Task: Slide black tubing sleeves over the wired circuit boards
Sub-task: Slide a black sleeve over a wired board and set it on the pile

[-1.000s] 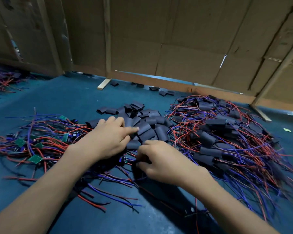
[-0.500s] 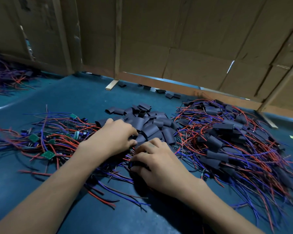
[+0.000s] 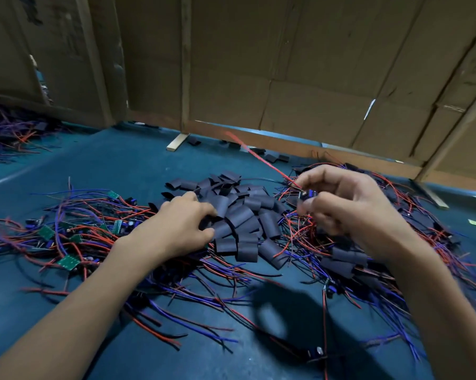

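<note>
A heap of short black tubing sleeves (image 3: 239,218) lies in the middle of the blue table. My left hand (image 3: 176,229) rests on the heap's left edge, with its fingertips pinching one sleeve. Raised above the table, my right hand (image 3: 343,204) holds a small wired circuit board (image 3: 308,193) between thumb and fingers. A red wire (image 3: 258,157) of that board trails up and to the left. Bare green circuit boards with red and blue wires (image 3: 67,231) lie tangled at the left. Sleeved boards (image 3: 349,256) are piled at the right.
Cardboard walls (image 3: 286,64) with wooden strips close off the back of the blue table (image 3: 121,165). A few loose sleeves (image 3: 275,158) lie by the wall. Another wire tangle (image 3: 9,133) sits at the far left. A small component (image 3: 320,352) lies near the front edge.
My right hand has lifted off the table and moved right and up, carrying a wired board whose red wire now sticks up. My left hand has stayed at the sleeve heap.
</note>
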### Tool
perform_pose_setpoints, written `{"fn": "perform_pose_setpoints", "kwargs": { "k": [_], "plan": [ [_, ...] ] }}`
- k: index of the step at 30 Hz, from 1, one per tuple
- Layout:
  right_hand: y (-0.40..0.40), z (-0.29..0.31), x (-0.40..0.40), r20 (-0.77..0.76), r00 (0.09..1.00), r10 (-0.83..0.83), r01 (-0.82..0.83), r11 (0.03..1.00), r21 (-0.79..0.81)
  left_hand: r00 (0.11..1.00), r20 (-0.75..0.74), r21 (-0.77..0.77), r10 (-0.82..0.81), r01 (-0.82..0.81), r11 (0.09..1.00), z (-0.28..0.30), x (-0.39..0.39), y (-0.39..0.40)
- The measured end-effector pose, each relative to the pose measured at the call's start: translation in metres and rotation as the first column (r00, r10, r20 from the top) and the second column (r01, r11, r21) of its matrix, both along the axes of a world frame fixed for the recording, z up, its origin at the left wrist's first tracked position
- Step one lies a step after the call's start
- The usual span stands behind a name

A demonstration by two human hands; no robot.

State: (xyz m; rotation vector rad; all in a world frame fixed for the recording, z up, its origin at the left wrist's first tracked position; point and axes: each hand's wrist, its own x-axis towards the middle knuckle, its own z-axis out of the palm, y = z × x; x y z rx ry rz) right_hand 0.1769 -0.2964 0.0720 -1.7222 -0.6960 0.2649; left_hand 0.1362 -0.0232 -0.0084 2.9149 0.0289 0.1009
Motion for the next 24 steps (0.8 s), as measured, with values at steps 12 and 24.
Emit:
{"fn": "perform_pose_setpoints", "kwargs": {
  "k": [12,24],
  "plan": [
    [-0.02,0.007,0.009,0.135,0.98,-0.148,0.162,0.981,-0.104,0.894,0.424,-0.214,-0.141,0.25,0.944,-0.003,0.0,-0.009],
    [-0.018,0.006,0.011,0.478,0.795,-0.375,0.362,0.924,0.122,0.917,0.393,-0.741,-0.072,0.362,0.565,0.008,-0.007,-0.033]
  ]
}}
